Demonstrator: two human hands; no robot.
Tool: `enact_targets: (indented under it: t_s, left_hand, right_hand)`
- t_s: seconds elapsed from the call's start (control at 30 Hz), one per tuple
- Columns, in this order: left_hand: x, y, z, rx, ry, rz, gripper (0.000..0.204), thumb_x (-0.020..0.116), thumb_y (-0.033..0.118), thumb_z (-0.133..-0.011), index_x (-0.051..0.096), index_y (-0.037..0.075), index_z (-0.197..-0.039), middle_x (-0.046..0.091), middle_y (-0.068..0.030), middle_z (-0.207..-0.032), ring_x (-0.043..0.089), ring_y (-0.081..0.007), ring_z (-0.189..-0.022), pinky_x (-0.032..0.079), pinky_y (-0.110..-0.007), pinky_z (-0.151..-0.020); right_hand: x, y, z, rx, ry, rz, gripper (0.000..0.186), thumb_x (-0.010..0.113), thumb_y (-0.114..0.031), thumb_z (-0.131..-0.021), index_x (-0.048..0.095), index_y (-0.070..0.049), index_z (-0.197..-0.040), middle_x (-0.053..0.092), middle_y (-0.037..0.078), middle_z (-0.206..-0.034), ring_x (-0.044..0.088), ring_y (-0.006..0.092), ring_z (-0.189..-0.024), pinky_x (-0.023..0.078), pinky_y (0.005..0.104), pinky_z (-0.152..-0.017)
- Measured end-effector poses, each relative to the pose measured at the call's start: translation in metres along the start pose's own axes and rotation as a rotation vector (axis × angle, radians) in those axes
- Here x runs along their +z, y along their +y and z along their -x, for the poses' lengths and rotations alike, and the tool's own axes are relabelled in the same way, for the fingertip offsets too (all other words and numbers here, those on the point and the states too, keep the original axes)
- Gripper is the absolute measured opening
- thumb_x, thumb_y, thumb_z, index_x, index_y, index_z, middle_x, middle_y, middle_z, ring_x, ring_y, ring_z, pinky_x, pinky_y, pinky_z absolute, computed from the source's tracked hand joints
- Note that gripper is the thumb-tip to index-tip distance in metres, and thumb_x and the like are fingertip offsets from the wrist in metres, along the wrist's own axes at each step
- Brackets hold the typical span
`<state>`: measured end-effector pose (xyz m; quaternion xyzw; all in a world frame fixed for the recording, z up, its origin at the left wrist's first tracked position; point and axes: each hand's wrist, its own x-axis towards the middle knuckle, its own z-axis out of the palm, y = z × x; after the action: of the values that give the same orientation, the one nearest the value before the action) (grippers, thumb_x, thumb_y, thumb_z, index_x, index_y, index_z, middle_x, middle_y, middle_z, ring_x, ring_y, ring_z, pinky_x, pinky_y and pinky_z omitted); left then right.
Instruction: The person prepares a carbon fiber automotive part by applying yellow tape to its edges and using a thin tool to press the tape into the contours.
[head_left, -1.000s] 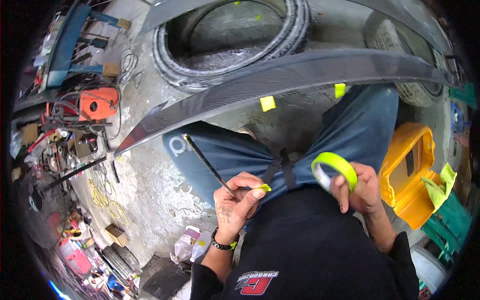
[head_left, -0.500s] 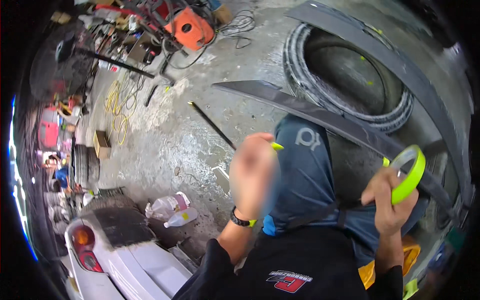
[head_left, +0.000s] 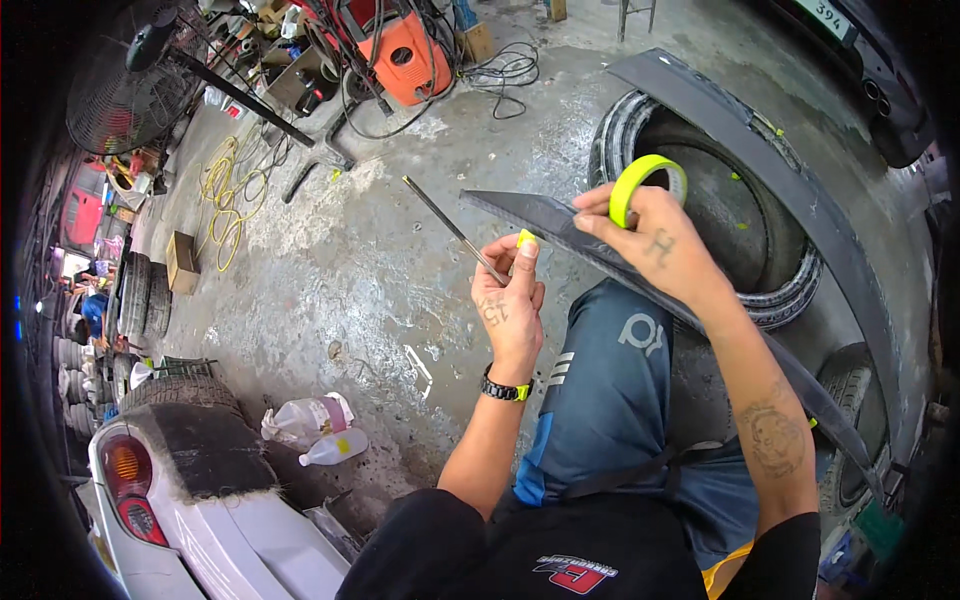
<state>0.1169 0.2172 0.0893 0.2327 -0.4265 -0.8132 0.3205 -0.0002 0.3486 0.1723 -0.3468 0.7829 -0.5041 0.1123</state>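
My left hand (head_left: pixel 508 285) is closed around a thin dark rod (head_left: pixel 435 210) and has a small yellow-green tape piece (head_left: pixel 526 238) at its thumb tip, just beside a long dark carbon-weave part (head_left: pixel 505 205). My right hand (head_left: pixel 650 235) grips a yellow-green tape roll (head_left: pixel 635 178) above that part; its fingertips reach the part's top edge, though contact is unclear. The part lies diagonally over my blue-trousered leg (head_left: pixel 610 390), its middle partly hidden by my right arm. A second dark curved panel (head_left: pixel 840 225) rests over a loose tire (head_left: pixel 795 285) beyond.
Orange machine (head_left: pixel 405 60) with hoses, fan (head_left: pixel 125 105), yellow cable (head_left: pixel 220 210), cardboard box (head_left: pixel 182 265) and plastic bottle (head_left: pixel 330 447) surround the concrete floor. White car bumper (head_left: pixel 230 540) is lower left, a dark vehicle (head_left: pixel 890 120) upper right, a person in blue (head_left: pixel 95 315) far left.
The view has swung left. My right hand has moved up and left onto the dark part with the tape roll; my left hand has risen toward the part's end with the rod.
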Motion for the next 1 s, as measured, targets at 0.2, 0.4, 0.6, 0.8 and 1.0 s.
enact_targets:
  t_s: [0.2,0.4,0.6,0.8,1.0]
  left_hand:
    - [0.004,0.0,-0.002,0.012,-0.015,-0.033,0.042,0.07,0.004,-0.093,0.043,0.013,-0.124,0.064,-0.0019,-0.09,0.04,-0.0005,-0.054,0.024,-0.018,-0.042]
    - [-0.011,0.012,-0.005,0.048,0.021,-0.006,0.046,0.071,0.003,-0.092,0.04,0.014,-0.125,0.066,-0.0023,-0.093,0.042,-0.0004,-0.055,0.026,-0.018,-0.042]
    - [-0.022,0.015,-0.001,0.025,0.043,-0.051,0.049,0.072,0.005,-0.092,0.04,0.013,-0.128,0.067,-0.0027,-0.095,0.043,0.0006,-0.056,0.025,-0.017,-0.041]
    - [0.001,0.019,0.0,0.037,-0.037,-0.19,0.048,0.073,0.005,-0.091,0.042,0.01,-0.128,0.068,-0.0042,-0.094,0.044,0.0007,-0.054,0.025,-0.017,-0.04]
    - [0.006,0.025,-0.008,0.091,-0.127,-0.325,0.05,0.074,0.003,-0.089,0.042,0.008,-0.128,0.068,-0.0053,-0.091,0.043,0.0007,-0.05,0.027,-0.017,-0.041]
  right_hand:
    - [0.022,0.014,-0.013,-0.059,0.017,-0.064,0.022,0.075,-0.017,-0.088,0.072,0.002,-0.099,0.073,0.015,-0.09,0.062,0.0205,-0.068,0.047,0.0352,-0.064]
    - [0.022,-0.005,-0.007,0.064,-0.071,0.081,0.019,0.071,-0.011,-0.087,0.07,0.0,-0.103,0.074,0.014,-0.095,0.067,0.0295,-0.074,0.05,0.0373,-0.067]
    - [0.015,-0.003,0.005,-0.183,-0.073,0.063,0.034,0.063,0.0,-0.083,0.066,-0.002,-0.116,0.073,0.013,-0.092,0.07,0.0308,-0.084,0.053,0.0352,-0.077]
    - [0.016,-0.003,-0.005,-0.044,0.019,-0.079,0.026,0.068,-0.009,-0.087,0.07,0.001,-0.111,0.072,0.015,-0.085,0.07,0.0257,-0.079,0.052,0.0366,-0.073]
    - [0.022,-0.001,-0.014,0.149,-0.125,-0.021,0.026,0.073,-0.022,-0.088,0.073,0.003,-0.098,0.071,0.017,-0.079,0.068,0.0244,-0.073,0.051,0.0358,-0.069]
